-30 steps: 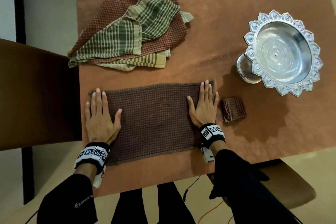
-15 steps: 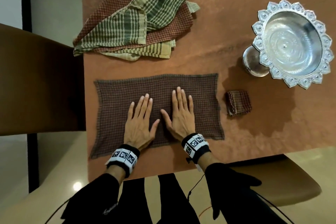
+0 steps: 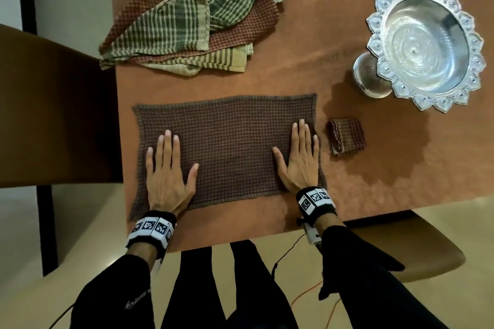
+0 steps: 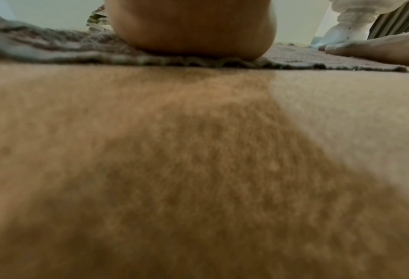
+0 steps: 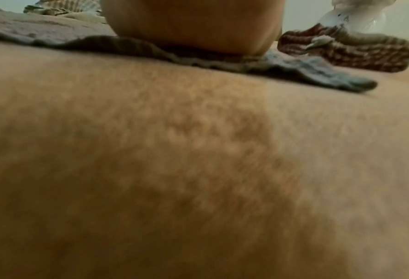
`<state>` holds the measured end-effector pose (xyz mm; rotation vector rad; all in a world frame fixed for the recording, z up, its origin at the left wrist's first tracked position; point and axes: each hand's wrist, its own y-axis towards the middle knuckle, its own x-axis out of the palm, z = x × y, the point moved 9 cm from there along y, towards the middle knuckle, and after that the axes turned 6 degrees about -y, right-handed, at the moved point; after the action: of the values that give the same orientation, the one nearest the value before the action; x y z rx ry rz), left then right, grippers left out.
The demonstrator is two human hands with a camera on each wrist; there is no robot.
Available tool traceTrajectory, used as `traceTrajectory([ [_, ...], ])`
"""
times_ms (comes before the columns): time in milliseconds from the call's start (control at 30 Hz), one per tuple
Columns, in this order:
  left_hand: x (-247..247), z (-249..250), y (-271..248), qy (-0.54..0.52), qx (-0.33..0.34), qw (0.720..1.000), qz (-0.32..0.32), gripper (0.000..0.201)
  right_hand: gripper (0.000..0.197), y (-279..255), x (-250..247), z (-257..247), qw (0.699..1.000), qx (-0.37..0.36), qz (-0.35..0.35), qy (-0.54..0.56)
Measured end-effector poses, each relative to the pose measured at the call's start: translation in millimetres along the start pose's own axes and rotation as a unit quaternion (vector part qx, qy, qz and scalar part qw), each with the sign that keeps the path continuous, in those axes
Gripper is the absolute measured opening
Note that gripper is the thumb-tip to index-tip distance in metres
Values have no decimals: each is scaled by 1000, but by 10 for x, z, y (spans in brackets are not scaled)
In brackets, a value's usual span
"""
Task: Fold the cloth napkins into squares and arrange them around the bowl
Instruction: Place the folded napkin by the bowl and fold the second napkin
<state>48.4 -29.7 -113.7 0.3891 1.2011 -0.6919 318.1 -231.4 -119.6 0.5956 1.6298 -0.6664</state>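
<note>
On table (image 3: pixel 307 67), from head view: L hand (image 3: pixel 167 176) & R hand (image 3: pixel 299 160) flat, fingers straight, pressing brown napkin (image 3: pixel 227 147); bowl (image 3: pixel 425 45) far right. Wrist views: only palm heels, fingers hidden, table blurred.

You have two hands on the table (image 3: pixel 307 43): your left hand (image 3: pixel 168 176) and your right hand (image 3: pixel 299 163). There is one silver bowl (image 3: pixel 425 45), one flat brown napkin (image 3: pixel 230 147), and one small folded napkin (image 3: pixel 347 136). There is also one pile of napkins (image 3: pixel 192 21); I cannot tell how many are in it.
</note>
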Motion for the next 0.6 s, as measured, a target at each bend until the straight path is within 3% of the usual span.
traceTrajectory([
  [233,-88,-233,-247,-5,0,1000,1,79,82,-235,0,288,1000,-13,2,-27],
  [600,-142,-218,-262,-26,6,1000,6,78,82,-244,-42,311,1000,-25,1,2],
])
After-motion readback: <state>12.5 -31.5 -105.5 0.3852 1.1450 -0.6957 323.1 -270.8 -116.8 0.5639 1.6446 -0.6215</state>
